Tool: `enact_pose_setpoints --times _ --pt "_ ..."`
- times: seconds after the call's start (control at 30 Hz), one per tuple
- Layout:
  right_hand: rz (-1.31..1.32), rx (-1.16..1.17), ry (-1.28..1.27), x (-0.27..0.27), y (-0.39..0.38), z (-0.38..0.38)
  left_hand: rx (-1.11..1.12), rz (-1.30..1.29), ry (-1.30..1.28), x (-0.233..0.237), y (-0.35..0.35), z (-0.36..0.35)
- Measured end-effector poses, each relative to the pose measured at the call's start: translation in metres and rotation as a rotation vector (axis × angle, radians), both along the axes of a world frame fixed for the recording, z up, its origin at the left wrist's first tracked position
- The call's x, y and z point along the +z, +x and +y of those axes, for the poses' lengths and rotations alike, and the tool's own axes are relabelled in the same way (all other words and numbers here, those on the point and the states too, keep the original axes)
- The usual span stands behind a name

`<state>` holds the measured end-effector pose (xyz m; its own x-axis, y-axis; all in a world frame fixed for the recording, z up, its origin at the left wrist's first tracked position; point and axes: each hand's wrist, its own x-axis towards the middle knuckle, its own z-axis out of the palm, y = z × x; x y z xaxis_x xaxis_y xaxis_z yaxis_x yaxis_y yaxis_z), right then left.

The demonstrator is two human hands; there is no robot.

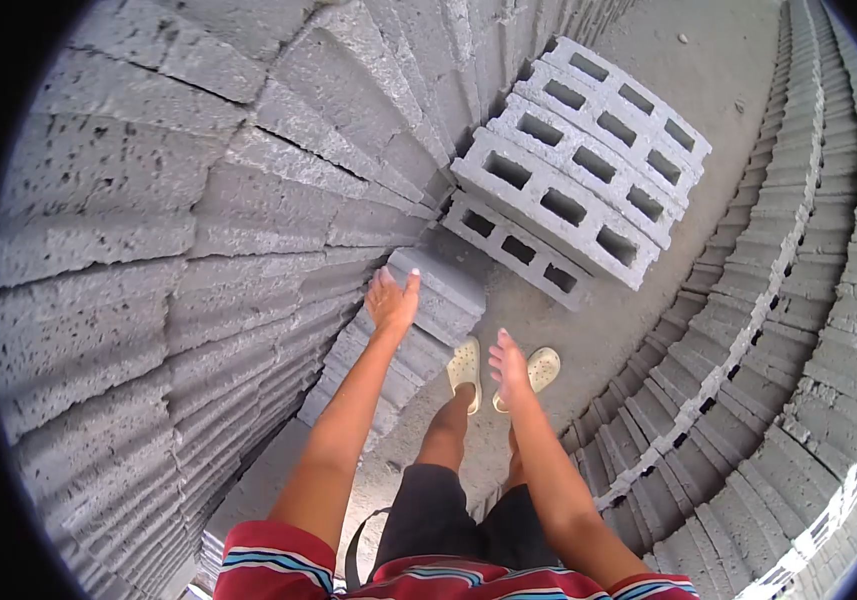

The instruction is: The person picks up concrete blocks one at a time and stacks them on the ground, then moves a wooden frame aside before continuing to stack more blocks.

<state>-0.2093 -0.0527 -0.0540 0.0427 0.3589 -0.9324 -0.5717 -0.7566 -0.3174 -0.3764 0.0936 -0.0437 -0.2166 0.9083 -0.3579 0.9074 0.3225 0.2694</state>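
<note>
My left hand (392, 300) is at the wall-side end of a grey concrete block (443, 284), its thumb spread from the fingers and the fingertips at the block's edge. This block is the front one of a low row of blocks (388, 372) lying along the left wall. My right hand (510, 368) hangs in the air above my shoes, fingers stretched out, with nothing in it. Ahead of both hands stand hollow concrete blocks (588, 205), stacked with their rectangular holes facing up toward me.
A tall wall of stacked concrete blocks (238, 200) rises close on my left. Another long block stack (748, 370) curves along my right. My feet in cream clogs (542, 370) stand on the dusty ground (638, 310) between them. The sandy passage runs on past the hollow blocks.
</note>
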Motion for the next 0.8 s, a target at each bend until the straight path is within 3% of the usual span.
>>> enact_pose_setpoints --times 0.07,0.17,0.27,0.37,0.43,0.5,0.63,0.73,0.8 --pt "-0.023 -0.053 0.018 -0.042 -0.025 0.025 0.055 0.034 -0.041 -0.021 -0.014 0.013" --pt "0.149 -0.344 0.104 -0.08 -0.054 0.047 0.062 -0.006 -0.203 -0.034 -0.029 0.03" --pt "0.185 -0.312 0.122 -0.049 -0.043 0.056 0.07 0.1 -0.306 -0.019 -0.013 0.038" --pt "0.064 -0.258 -0.031 -0.047 -0.033 0.055 0.03 0.191 -0.361 -0.008 0.004 0.041" --pt "0.155 -0.295 -0.021 -0.073 -0.024 0.04 0.006 0.229 -0.474 -0.002 0.01 0.046" --pt "0.147 -0.257 -0.091 -0.094 -0.009 0.017 -0.021 0.096 -0.548 0.004 0.015 0.038" --pt "0.272 -0.324 -0.126 -0.072 0.031 -0.001 -0.103 -0.242 -0.64 -0.007 0.021 0.02" --pt "0.233 -0.321 -0.14 -0.082 0.047 -0.022 -0.182 -0.366 -0.594 -0.036 0.034 -0.022" --pt "0.079 -0.321 -0.322 -0.1 0.057 -0.033 -0.149 -0.301 -0.547 -0.038 0.047 -0.039"
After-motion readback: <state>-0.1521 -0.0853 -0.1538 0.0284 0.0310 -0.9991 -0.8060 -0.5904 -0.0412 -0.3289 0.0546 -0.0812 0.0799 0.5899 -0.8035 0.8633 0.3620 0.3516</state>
